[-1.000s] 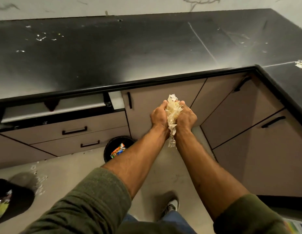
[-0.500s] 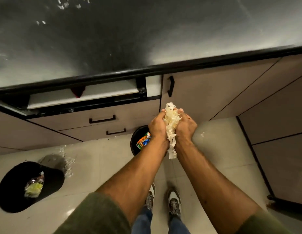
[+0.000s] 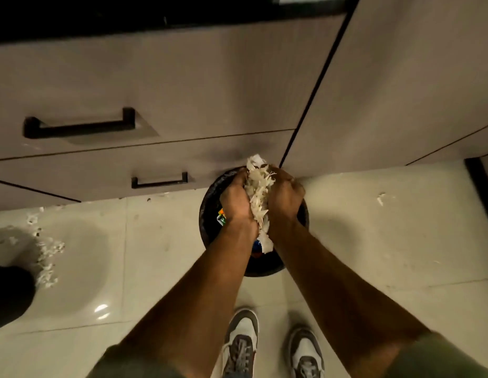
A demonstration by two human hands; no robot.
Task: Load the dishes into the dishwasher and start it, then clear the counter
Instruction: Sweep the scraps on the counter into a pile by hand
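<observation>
1. Pale, papery scraps (image 3: 257,195) are bunched up between both hands, looks like peelings or shredded bits, hard to say exactly what. A tuft sticks up above the knuckles and a strip hangs down below the wrists.
2. Left hand (image 3: 235,201) is curled in against the wad from its side, right hand (image 3: 286,199) is doing the same from the other side, so the pile is squeezed between the two palms. Fingers are bent around it, not flat.
3. Both hands sit right over a round black bin (image 3: 304,214) on the floor, which stands tight against the base of the cabinets. Some colourful wrapper stuff (image 3: 222,216) peeks out inside it, just left of the left wrist.
4. Forearms are bare, with green sleeves (image 3: 439,356) pushed up at the bottom edge of the shot.
5. Beige drawer fronts run behind the bin, one with a long black handle (image 3: 79,126) and a lower one with a smaller handle (image 3: 159,180). A taller cabinet door (image 3: 401,91) is off to the right.
6. Glossy light floor tiles (image 3: 128,268) have little white crumbs (image 3: 46,257) scattered on the left, next to a second dark object (image 3: 8,293) cut off by the frame, plus one stray bit (image 3: 381,199) on the right.
7. Grey and white sneakers (image 3: 241,342) show at the bottom, between the arms.
</observation>
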